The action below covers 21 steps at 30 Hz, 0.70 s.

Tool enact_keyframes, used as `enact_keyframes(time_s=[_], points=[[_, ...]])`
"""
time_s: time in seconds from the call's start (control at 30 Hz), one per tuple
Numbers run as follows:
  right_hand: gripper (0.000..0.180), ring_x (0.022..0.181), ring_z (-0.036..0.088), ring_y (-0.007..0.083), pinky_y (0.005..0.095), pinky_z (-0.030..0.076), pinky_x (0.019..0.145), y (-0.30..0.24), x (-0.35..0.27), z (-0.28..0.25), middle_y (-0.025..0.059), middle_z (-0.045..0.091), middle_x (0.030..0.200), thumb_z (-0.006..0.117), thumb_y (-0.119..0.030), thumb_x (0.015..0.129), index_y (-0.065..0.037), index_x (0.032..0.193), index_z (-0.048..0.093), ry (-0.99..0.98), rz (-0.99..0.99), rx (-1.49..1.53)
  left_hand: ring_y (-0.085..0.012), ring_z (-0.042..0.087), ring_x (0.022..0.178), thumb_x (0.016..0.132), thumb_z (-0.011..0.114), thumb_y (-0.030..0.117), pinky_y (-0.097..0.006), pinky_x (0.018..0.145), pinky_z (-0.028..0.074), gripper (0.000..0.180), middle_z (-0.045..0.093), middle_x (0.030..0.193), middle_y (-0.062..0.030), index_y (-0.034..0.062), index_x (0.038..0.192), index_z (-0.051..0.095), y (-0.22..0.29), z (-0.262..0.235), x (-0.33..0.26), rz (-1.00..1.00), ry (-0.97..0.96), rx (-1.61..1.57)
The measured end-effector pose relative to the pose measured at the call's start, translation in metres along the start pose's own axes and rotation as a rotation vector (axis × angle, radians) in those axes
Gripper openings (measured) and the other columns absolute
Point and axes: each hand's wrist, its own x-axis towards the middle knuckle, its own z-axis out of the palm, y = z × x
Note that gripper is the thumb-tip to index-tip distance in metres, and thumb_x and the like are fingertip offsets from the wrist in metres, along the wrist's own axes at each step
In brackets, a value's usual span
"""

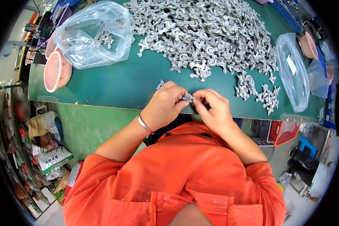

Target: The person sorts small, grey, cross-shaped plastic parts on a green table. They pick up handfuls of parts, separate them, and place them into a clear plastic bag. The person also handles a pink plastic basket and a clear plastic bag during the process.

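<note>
Just over the near edge of the green table (pixel 109 84), my two hands meet around a small silver-grey metal casting (pixel 188 97). Fingers and thumb of my left hand (pixel 164 101) pinch it from one side. From the other side, the thumb and fingertips of my right hand (pixel 216 109) close on it. Most of the piece is covered by my fingers, so its full shape is hidden. Another small metal casting (pixel 160 84) lies on the table beside my left hand. A large heap of similar castings (pixel 207 34) covers the far middle of the table.
An open clear plastic bag (pixel 90 49) with several castings sits at the far left, by a pink basket (pixel 53 71). Small clusters of castings (pixel 268 97) lie right, beside a flat clear bag (pixel 293 75). A red crate (pixel 286 132) stands below the table's right edge.
</note>
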Motion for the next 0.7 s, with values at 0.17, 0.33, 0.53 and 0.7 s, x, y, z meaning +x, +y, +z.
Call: enact_keyframes(time_s=[0.17, 0.33, 0.53, 0.7], points=[[0.016, 0.070, 0.061, 0.0133, 0.0247, 0.048, 0.062, -0.002, 0.009, 0.010, 0.0101, 0.063, 0.084, 0.061, 0.000, 0.082, 0.000, 0.098, 0.062, 0.117, 0.215, 0.625, -0.0114, 0.058, 0.056, 0.084, 0.063, 0.003, -0.023, 0.047, 0.047, 0.010, 0.062, 0.075, -0.0067, 0.0020, 0.092, 0.058, 0.005, -0.044, 0.008, -0.449, 0.198, -0.856], [0.014, 0.071, 0.058, 0.0285, 0.0339, 0.048, 0.063, -0.009, 0.030, 0.016, 0.0134, 0.056, 0.081, 0.063, -0.001, 0.078, 0.000, 0.091, 0.058, -0.006, -0.159, 0.011, -0.0201, 0.064, 0.093, 0.092, 0.052, 0.007, -0.026, 0.072, 0.053, 0.017, 0.063, 0.104, -0.0167, -0.0041, 0.104, 0.056, -0.019, -0.103, 0.019, -0.403, 0.764, -1.224], [0.038, 0.081, 0.053, 0.0289, 0.0366, 0.045, 0.069, -0.017, 0.048, 0.047, 0.0106, 0.052, 0.089, 0.076, -0.009, 0.066, -0.001, 0.098, 0.057, 0.001, -0.308, -0.391, -0.0099, 0.058, 0.080, 0.089, 0.055, 0.004, -0.021, 0.060, 0.048, 0.027, 0.061, 0.096, -0.0078, -0.0030, 0.114, 0.054, -0.015, -0.072, 0.008, -0.535, 0.366, -0.619], [0.031, 0.075, 0.056, 0.0268, 0.0345, 0.046, 0.064, -0.005, 0.042, 0.043, 0.0101, 0.055, 0.081, 0.075, -0.008, 0.067, -0.002, 0.092, 0.058, -0.002, -0.220, -0.191, -0.0091, 0.058, 0.081, 0.089, 0.050, 0.001, -0.021, 0.062, 0.048, 0.028, 0.058, 0.098, -0.0052, -0.0010, 0.116, 0.053, -0.014, -0.048, -0.003, -0.541, 0.161, -0.463]])
